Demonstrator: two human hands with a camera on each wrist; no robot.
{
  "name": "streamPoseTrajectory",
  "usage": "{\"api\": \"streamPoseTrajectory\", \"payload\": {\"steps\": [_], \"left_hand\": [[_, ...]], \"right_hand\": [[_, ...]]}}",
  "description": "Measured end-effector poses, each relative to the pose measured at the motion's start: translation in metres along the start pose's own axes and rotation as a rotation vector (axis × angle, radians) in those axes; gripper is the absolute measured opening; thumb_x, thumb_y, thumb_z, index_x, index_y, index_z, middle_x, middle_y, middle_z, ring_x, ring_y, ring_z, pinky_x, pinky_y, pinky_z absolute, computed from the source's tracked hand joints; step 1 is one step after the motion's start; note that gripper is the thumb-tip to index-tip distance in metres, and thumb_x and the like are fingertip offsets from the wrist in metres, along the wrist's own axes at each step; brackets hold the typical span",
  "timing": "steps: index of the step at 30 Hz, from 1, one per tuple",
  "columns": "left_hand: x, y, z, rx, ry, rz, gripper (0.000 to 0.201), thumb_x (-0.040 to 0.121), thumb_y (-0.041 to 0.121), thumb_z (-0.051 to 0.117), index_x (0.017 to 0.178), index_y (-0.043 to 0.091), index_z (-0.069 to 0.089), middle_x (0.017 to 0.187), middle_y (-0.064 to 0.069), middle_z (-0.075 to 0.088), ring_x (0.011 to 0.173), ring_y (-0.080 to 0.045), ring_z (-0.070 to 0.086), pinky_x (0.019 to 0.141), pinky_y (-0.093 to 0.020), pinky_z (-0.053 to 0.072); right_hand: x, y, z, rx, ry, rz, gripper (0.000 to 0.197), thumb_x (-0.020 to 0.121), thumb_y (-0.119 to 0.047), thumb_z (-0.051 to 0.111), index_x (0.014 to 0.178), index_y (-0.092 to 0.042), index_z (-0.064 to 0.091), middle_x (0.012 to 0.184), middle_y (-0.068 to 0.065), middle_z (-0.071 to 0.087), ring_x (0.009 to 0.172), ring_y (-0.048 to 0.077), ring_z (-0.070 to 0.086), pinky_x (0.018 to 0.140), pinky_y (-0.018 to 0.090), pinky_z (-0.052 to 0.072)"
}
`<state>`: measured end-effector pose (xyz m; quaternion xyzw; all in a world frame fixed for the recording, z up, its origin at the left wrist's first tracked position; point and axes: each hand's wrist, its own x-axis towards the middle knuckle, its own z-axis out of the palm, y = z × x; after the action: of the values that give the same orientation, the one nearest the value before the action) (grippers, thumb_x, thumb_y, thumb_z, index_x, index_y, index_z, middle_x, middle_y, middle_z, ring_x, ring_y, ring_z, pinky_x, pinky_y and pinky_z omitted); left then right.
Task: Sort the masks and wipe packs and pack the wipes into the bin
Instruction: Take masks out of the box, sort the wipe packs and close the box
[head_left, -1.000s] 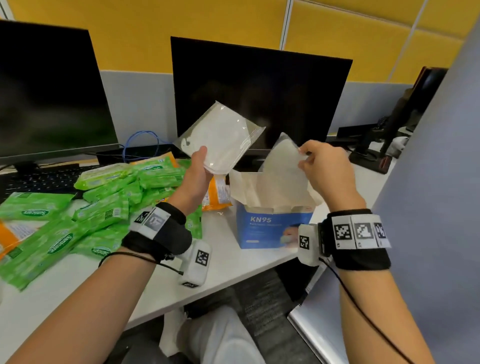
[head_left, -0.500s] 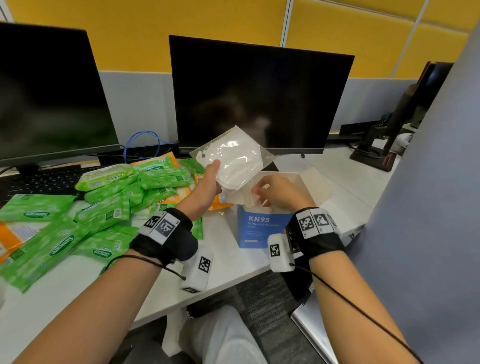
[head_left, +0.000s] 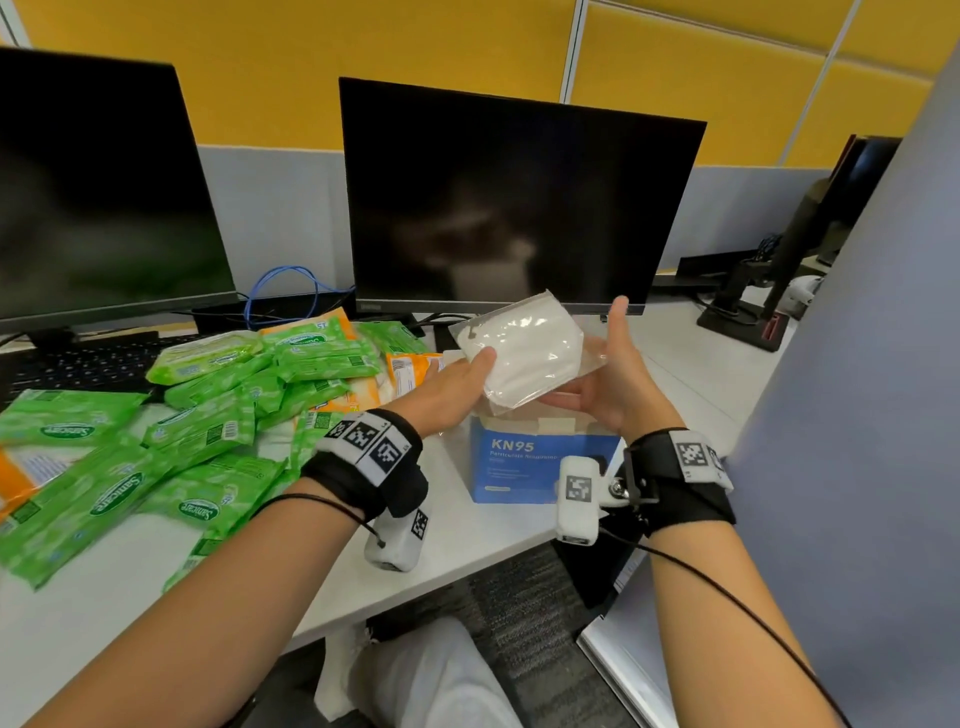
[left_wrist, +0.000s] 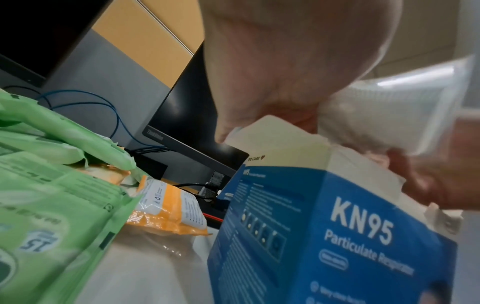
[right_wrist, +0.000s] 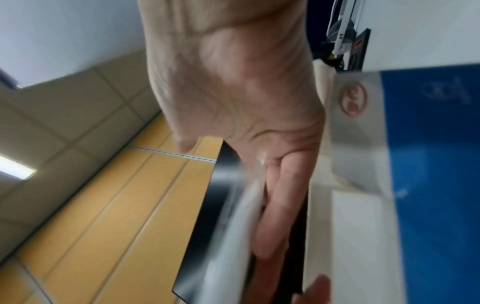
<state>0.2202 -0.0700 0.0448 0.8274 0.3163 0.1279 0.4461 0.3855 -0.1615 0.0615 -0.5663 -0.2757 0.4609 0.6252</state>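
Note:
A white mask in a clear plastic sleeve (head_left: 522, 351) hangs just above the open blue KN95 box (head_left: 540, 462). My left hand (head_left: 480, 366) pinches the sleeve's left edge, thumb on top. My right hand (head_left: 602, 364) lies under the sleeve's right side with straight fingers (right_wrist: 280, 205) and the thumb pointing up. The left wrist view shows the mask sleeve (left_wrist: 389, 115) over the KN95 box (left_wrist: 337, 226). Green wipe packs (head_left: 197, 431) lie piled on the desk (head_left: 467, 535) to the left, with orange packs (head_left: 410, 369) among them. No bin is in view.
Two dark monitors (head_left: 519, 197) stand at the back, with a keyboard (head_left: 78, 366) and a blue cable (head_left: 285, 291) behind the wipes. A grey partition (head_left: 857, 415) closes off the right side. The desk's front edge runs just below the box.
My right hand has come up out of the box and now lies under the mask sleeve. My left hand has shifted the sleeve to the right, over the box.

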Motion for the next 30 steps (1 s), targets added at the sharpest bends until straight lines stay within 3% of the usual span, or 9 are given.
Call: {"api": "streamPoseTrajectory", "payload": {"steps": [2, 5, 11, 14, 16, 21, 24, 27, 30], "left_hand": [[0.003, -0.007, 0.002, -0.005, 0.017, 0.03, 0.077, 0.088, 0.066, 0.007, 0.14, 0.022, 0.044, 0.144, -0.004, 0.046, 0.137, -0.022, 0.037, 0.12, -0.046, 0.015], [0.009, -0.011, 0.005, 0.031, 0.021, 0.046, 0.091, 0.079, 0.078, 0.006, 0.138, 0.023, 0.047, 0.142, -0.001, 0.049, 0.134, -0.021, 0.041, 0.117, -0.048, 0.02], [0.012, -0.021, 0.009, 0.386, 0.017, 0.149, 0.048, 0.097, 0.047, 0.035, 0.137, 0.023, 0.045, 0.151, 0.006, 0.035, 0.147, -0.012, 0.007, 0.116, -0.051, 0.019], [0.013, -0.027, 0.012, 0.398, 0.026, 0.164, 0.044, 0.098, 0.038, 0.04, 0.139, 0.021, 0.041, 0.153, 0.006, 0.03, 0.148, -0.011, 0.0, 0.117, -0.051, 0.018], [0.012, -0.026, 0.014, 0.4, 0.036, 0.176, 0.044, 0.099, 0.037, 0.04, 0.14, 0.021, 0.039, 0.153, 0.005, 0.028, 0.148, -0.011, -0.001, 0.118, -0.046, 0.016], [0.015, -0.026, 0.015, 0.391, 0.019, 0.175, 0.047, 0.098, 0.036, 0.041, 0.142, 0.018, 0.037, 0.156, 0.003, 0.023, 0.148, -0.011, -0.005, 0.117, -0.035, 0.011], [0.016, -0.025, 0.014, 0.42, -0.015, 0.153, 0.053, 0.099, 0.037, 0.041, 0.147, 0.018, 0.029, 0.159, 0.002, 0.014, 0.148, -0.012, -0.008, 0.118, -0.033, 0.006], [0.016, -0.022, 0.014, 0.439, -0.028, 0.137, 0.057, 0.099, 0.037, 0.04, 0.15, 0.016, 0.024, 0.16, 0.001, 0.01, 0.148, -0.013, -0.009, 0.118, -0.033, 0.004], [0.016, -0.023, 0.013, 0.45, -0.024, 0.109, 0.061, 0.099, 0.04, 0.039, 0.151, 0.015, 0.02, 0.161, 0.002, 0.006, 0.147, -0.013, -0.011, 0.118, -0.034, 0.004]], "right_hand": [[-0.01, -0.007, -0.002, -0.083, -0.029, -0.028, 0.065, 0.087, -0.071, 0.036, 0.121, -0.021, 0.058, 0.111, 0.009, 0.071, 0.1, 0.028, 0.07, 0.084, 0.044, 0.057], [-0.02, -0.018, -0.002, -0.385, 0.04, -0.139, 0.044, 0.087, -0.028, 0.067, 0.128, -0.022, 0.052, 0.116, 0.007, 0.066, 0.094, 0.02, 0.07, 0.068, 0.03, 0.059], [-0.025, -0.039, -0.008, -0.891, 0.463, -0.523, 0.038, 0.088, -0.02, 0.066, 0.123, -0.021, 0.051, 0.111, -0.002, 0.055, 0.096, 0.017, 0.058, 0.07, 0.033, 0.057], [-0.027, -0.045, -0.009, -0.994, 0.347, -0.262, 0.056, 0.081, -0.017, 0.075, 0.127, -0.023, 0.043, 0.113, 0.007, 0.059, 0.078, 0.017, 0.065, 0.055, 0.022, 0.047], [-0.029, -0.045, -0.006, -1.058, 0.219, -0.086, 0.058, 0.08, -0.014, 0.075, 0.128, -0.022, 0.042, 0.111, 0.009, 0.061, 0.073, 0.015, 0.066, 0.058, 0.023, 0.048], [-0.035, -0.053, -0.001, -0.989, 0.493, -0.391, 0.051, 0.082, -0.013, 0.073, 0.125, -0.017, 0.046, 0.111, 0.006, 0.055, 0.085, 0.016, 0.055, 0.057, 0.014, 0.036], [-0.036, -0.068, 0.008, -1.171, 0.503, -0.535, 0.025, 0.087, -0.015, 0.067, 0.11, -0.015, 0.058, 0.098, 0.001, 0.054, 0.085, 0.014, 0.05, 0.062, 0.015, 0.035], [-0.014, -0.07, 0.028, -1.518, 0.412, -0.315, 0.021, 0.088, -0.022, 0.065, 0.106, -0.012, 0.062, 0.093, 0.006, 0.056, 0.082, 0.02, 0.05, 0.069, 0.031, 0.039], [0.017, -0.044, 0.042, -1.683, 0.219, -0.093, 0.037, 0.09, -0.029, 0.063, 0.119, -0.007, 0.059, 0.107, 0.012, 0.061, 0.092, 0.026, 0.056, 0.075, 0.032, 0.04]]}}
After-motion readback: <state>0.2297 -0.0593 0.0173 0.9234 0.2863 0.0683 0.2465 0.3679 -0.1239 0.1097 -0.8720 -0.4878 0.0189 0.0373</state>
